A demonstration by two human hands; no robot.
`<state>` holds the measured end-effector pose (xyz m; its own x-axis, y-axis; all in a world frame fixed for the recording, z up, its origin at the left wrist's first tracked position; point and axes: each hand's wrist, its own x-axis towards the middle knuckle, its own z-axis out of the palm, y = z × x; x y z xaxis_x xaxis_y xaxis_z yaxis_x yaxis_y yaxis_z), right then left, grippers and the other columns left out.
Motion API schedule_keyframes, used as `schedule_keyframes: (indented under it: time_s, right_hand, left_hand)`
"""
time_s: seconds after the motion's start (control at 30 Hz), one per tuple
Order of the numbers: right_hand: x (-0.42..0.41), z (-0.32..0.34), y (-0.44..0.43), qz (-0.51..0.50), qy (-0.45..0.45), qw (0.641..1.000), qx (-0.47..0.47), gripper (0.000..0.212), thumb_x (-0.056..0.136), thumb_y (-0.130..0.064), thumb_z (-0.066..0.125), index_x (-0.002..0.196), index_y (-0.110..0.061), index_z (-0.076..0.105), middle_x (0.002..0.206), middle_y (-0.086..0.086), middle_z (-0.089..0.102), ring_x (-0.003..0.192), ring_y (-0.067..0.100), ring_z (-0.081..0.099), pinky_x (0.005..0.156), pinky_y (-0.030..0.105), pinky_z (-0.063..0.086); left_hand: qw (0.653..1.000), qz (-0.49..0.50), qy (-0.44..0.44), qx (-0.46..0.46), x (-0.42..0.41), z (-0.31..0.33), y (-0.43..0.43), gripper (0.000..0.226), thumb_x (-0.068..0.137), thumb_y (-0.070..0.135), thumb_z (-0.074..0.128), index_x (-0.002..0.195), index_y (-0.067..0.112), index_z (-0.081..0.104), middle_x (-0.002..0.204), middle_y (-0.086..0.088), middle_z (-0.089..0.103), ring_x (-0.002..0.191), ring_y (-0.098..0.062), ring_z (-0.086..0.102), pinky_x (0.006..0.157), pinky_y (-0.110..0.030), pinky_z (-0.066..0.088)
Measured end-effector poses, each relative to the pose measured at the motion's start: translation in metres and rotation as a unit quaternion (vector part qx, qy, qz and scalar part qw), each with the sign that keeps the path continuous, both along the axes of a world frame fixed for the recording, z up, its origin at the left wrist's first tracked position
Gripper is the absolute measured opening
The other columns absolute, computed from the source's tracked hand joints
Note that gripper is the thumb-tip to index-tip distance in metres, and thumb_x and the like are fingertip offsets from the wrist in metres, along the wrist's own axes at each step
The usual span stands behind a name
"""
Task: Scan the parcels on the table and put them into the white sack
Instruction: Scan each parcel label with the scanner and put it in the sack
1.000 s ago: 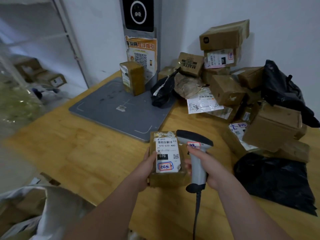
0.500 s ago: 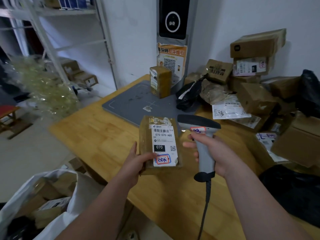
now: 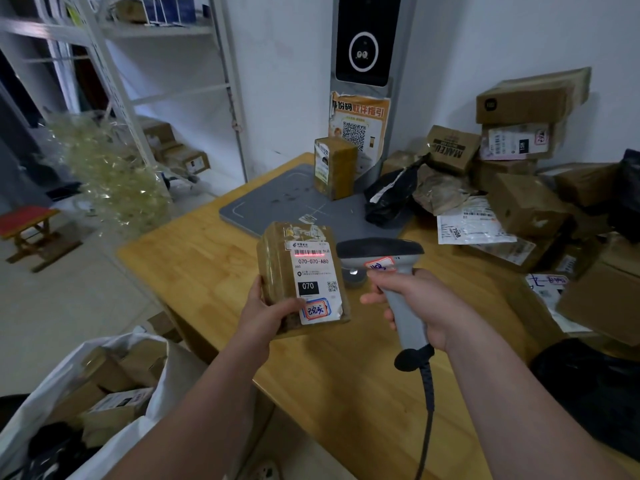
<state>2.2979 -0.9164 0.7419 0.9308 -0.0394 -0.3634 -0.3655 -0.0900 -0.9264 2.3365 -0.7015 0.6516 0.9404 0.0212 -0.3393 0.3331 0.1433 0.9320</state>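
Observation:
My left hand grips a small brown taped parcel by its lower left corner, holding it above the wooden table. Its white label faces me, and a red scan line lies across the barcode. My right hand holds a grey handheld scanner by the handle, its head right beside the parcel's right edge. The white sack stands open on the floor at the lower left, with several boxes inside.
A pile of brown boxes and black bags fills the table's right side. A grey scanning pad carries one upright brown box. A black bag lies at the near right. White shelving and a red stool stand left.
The view has swung left toward the sack. The parcel has risen slightly and tilted, and the scanner's red line now falls on its barcode.

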Motion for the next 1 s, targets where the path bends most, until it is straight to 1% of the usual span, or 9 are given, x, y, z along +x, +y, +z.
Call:
schedule_keyframes:
  time_s: [0.17, 0.27, 0.4, 0.5, 0.6, 0.77, 0.83, 0.9, 1.0]
  right_hand:
    - [0.0, 0.002, 0.001, 0.001, -0.002, 1.0, 0.008, 0.024, 0.087, -0.028, 0.069, 0.094, -0.006, 0.065, 0.087, 0.013, 0.074, 0.05, 0.013, 0.051, 0.05, 0.026, 0.044]
    - [0.0, 0.001, 0.001, 0.002, 0.0, 1.0, 0.006, 0.023, 0.087, -0.028, 0.069, 0.092, -0.006, 0.064, 0.083, 0.012, 0.073, 0.05, 0.013, 0.051, 0.05, 0.026, 0.043]
    - [0.0, 0.0, 0.002, 0.011, 0.008, 1.0, -0.006, 0.022, 0.087, -0.028, 0.069, 0.084, -0.008, 0.063, 0.082, 0.011, 0.073, 0.048, 0.012, 0.052, 0.049, 0.026, 0.043]
    - [0.0, -0.002, 0.003, 0.014, 0.013, 1.0, -0.01, 0.022, 0.087, -0.029, 0.069, 0.082, -0.008, 0.063, 0.081, 0.01, 0.073, 0.049, 0.013, 0.052, 0.05, 0.026, 0.043]
    - [0.0, -0.004, 0.005, 0.009, 0.01, 1.0, -0.009, 0.021, 0.086, -0.029, 0.069, 0.084, -0.008, 0.064, 0.082, 0.01, 0.073, 0.051, 0.013, 0.053, 0.05, 0.026, 0.044]
    - [0.006, -0.019, 0.008, -0.027, 0.014, 0.999, -0.018, 0.018, 0.086, -0.028, 0.07, 0.09, -0.011, 0.065, 0.082, 0.009, 0.07, 0.056, 0.015, 0.054, 0.051, 0.027, 0.045]
    - [0.01, -0.033, 0.007, -0.047, 0.025, 0.998, -0.028, 0.017, 0.086, -0.024, 0.071, 0.092, -0.011, 0.064, 0.08, 0.009, 0.066, 0.059, 0.018, 0.055, 0.052, 0.028, 0.046]
    - [0.016, -0.053, 0.005, -0.065, 0.047, 0.996, -0.05, 0.014, 0.084, -0.017, 0.072, 0.09, -0.009, 0.061, 0.078, 0.009, 0.06, 0.061, 0.02, 0.056, 0.053, 0.029, 0.046]
    - [0.026, -0.089, 0.002, -0.093, 0.087, 0.987, -0.101, 0.011, 0.083, -0.006, 0.066, 0.093, -0.006, 0.06, 0.076, 0.01, 0.059, 0.065, 0.024, 0.059, 0.062, 0.034, 0.049]
  left_hand:
    - [1.0, -0.004, -0.001, 0.005, 0.001, -0.003, 0.002, 0.09, 0.07, 0.008, 0.081, 0.141, 0.032, 0.032, 0.113, -0.007, 0.069, 0.095, -0.025, 0.071, 0.084, -0.046, 0.057]
    - [1.0, -0.004, 0.005, 0.003, 0.003, -0.006, 0.004, 0.086, 0.069, 0.008, 0.082, 0.138, 0.03, 0.035, 0.112, -0.007, 0.069, 0.095, -0.027, 0.071, 0.085, -0.049, 0.057]
    - [1.0, -0.001, 0.008, 0.007, 0.004, -0.008, 0.006, 0.088, 0.07, 0.008, 0.082, 0.139, 0.033, 0.033, 0.112, -0.007, 0.069, 0.095, -0.027, 0.071, 0.085, -0.05, 0.056]
    - [1.0, -0.001, 0.014, 0.007, 0.005, -0.01, 0.006, 0.094, 0.068, 0.01, 0.083, 0.142, 0.033, 0.03, 0.114, -0.007, 0.069, 0.097, -0.027, 0.07, 0.086, -0.05, 0.056]
    - [1.0, 0.001, 0.02, 0.013, 0.004, -0.012, 0.008, 0.097, 0.067, 0.012, 0.084, 0.144, 0.033, 0.029, 0.114, -0.007, 0.068, 0.098, -0.027, 0.07, 0.086, -0.051, 0.056]
    - [0.999, 0.012, 0.031, 0.015, 0.001, -0.012, 0.013, 0.097, 0.068, 0.012, 0.084, 0.145, 0.033, 0.029, 0.112, -0.007, 0.069, 0.096, -0.026, 0.07, 0.085, -0.049, 0.057]
    - [0.999, 0.024, 0.037, 0.012, -0.001, -0.012, 0.016, 0.098, 0.069, 0.01, 0.083, 0.146, 0.032, 0.027, 0.111, -0.007, 0.07, 0.094, -0.026, 0.071, 0.086, -0.049, 0.057]
    - [0.998, 0.036, 0.042, 0.011, -0.003, -0.013, 0.019, 0.095, 0.07, 0.009, 0.083, 0.145, 0.031, 0.029, 0.109, -0.007, 0.071, 0.093, -0.025, 0.071, 0.086, -0.049, 0.056]
    - [0.998, 0.034, 0.052, 0.013, -0.006, -0.017, 0.024, 0.09, 0.069, 0.01, 0.084, 0.14, 0.032, 0.033, 0.108, -0.007, 0.071, 0.094, -0.026, 0.071, 0.086, -0.049, 0.057]
